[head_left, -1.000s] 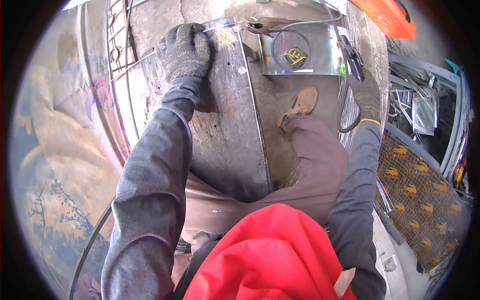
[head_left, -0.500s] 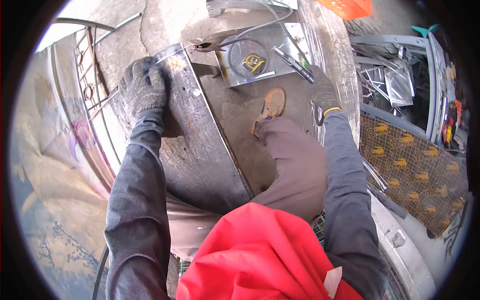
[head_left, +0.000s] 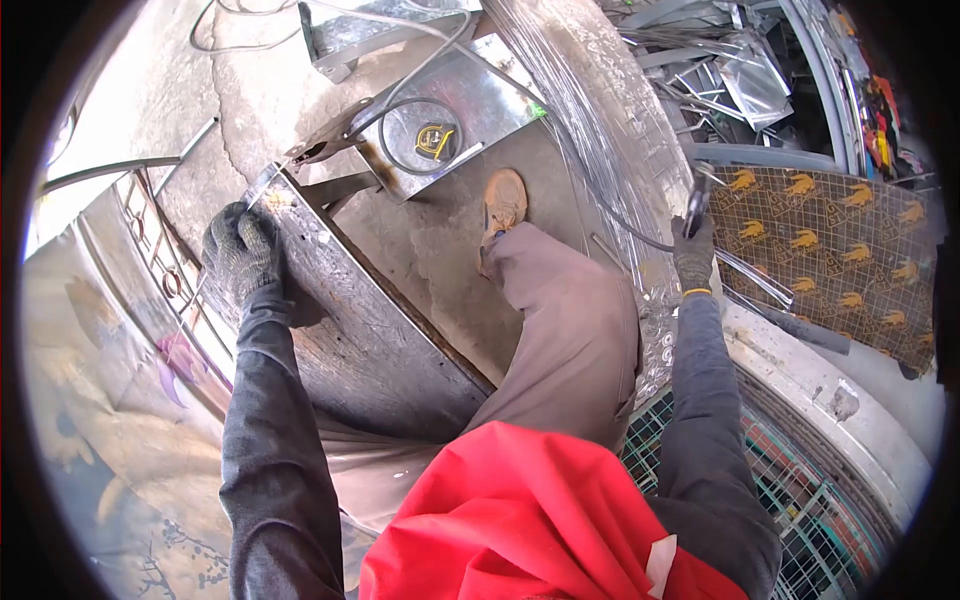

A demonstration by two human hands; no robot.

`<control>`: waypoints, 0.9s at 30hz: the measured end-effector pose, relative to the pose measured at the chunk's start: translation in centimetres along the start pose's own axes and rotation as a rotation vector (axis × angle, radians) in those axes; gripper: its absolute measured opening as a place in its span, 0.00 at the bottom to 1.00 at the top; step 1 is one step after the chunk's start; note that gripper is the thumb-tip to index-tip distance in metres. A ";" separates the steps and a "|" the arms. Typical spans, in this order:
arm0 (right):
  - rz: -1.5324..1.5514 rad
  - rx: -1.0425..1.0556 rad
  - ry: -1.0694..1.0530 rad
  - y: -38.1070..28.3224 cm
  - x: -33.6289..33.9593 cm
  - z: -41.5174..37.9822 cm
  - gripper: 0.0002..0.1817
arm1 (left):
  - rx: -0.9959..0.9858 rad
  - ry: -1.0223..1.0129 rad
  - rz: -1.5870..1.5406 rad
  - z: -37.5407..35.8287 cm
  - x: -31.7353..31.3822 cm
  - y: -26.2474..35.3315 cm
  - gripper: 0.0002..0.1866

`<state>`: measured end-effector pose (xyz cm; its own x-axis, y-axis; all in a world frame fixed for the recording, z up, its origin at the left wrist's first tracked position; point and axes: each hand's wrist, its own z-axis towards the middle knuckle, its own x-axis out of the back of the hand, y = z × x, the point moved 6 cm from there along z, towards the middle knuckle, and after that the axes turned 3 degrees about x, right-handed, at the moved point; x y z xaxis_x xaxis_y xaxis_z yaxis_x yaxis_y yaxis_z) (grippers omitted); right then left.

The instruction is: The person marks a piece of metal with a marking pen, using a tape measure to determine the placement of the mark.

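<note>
My left hand point(head_left: 243, 248), in a dark knit glove, is closed around a thin metal rod point(head_left: 262, 186) at the far left part of a dark, scorched bench top point(head_left: 370, 335). The rod slants across the bench corner and comes out below the hand toward a metal grille. A rusty ground clamp point(head_left: 325, 150) sits at the bench's far corner, close to the rod's tip. Off to the right, my gloved right hand point(head_left: 693, 255) grips a welding electrode holder point(head_left: 698, 208), its jaws pointing up and away. A grey cable point(head_left: 625, 215) runs to this hand.
A tape measure point(head_left: 435, 142) lies on a shiny metal sheet point(head_left: 475, 85) beyond the bench. Plastic-wrapped stock point(head_left: 610, 130) stretches along the right. Farther right are a patterned brown board point(head_left: 815, 255) and metal offcuts point(head_left: 750, 85). A scroll-work grille point(head_left: 150, 240) stands at left.
My right hand has swung right with the electrode holder, away from the metal sheet, trailing the cable. The view has turned right; my left hand keeps its place at the bench.
</note>
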<state>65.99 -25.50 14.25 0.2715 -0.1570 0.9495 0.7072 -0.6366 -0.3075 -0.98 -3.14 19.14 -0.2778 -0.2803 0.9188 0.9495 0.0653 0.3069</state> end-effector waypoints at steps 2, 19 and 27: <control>0.276 -0.251 0.061 6.4 -2.8 0.9 0.21 | 0.050 -0.016 0.063 -0.2 0.8 1.0 0.15; -0.170 -0.359 -0.615 19.9 -23.7 -20.4 0.17 | -0.040 -0.003 0.107 -0.5 0.4 2.8 0.16; 0.457 -0.798 -0.599 11.3 -19.6 -25.0 0.14 | -0.090 -0.004 -0.112 -0.1 -2.0 -0.7 0.24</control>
<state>52.37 -48.50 -6.34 0.8262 -0.2476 0.5060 -0.1081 -0.9512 -0.2890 -1.05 -2.71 17.07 -0.3828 -0.2770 0.8813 0.9219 -0.0527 0.3839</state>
